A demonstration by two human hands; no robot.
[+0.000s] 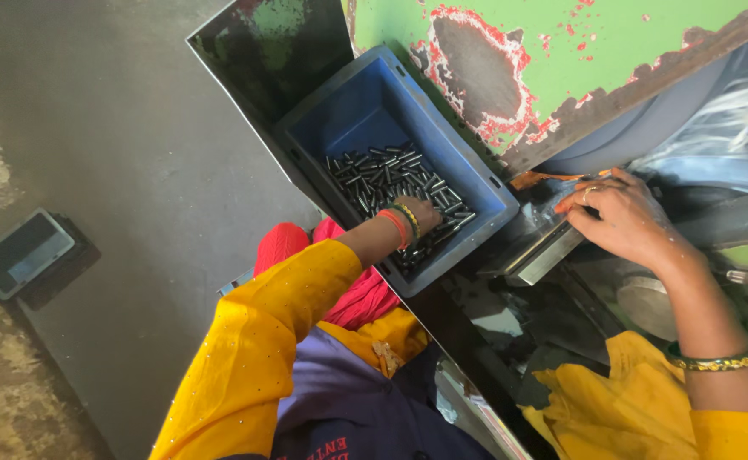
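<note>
My left hand (422, 213) reaches into a blue plastic bin (365, 102) and rests among several small dark metal pins (382, 175), its fingers curled into the pile; whether it grips any is hidden. Red and yellow bangles circle that wrist. My right hand (621, 213) lies palm down on a metal ledge (537, 255) of a machine, fingers pressed near an orange strip (544, 178). A ring is on one finger and a green and gold bangle on the forearm.
A green machine panel (561, 51) with chipped red paint rises behind the bin. A dark metal chute (263, 51) stands behind the bin's left side. A small grey tray (20, 253) sits on the concrete floor at the left.
</note>
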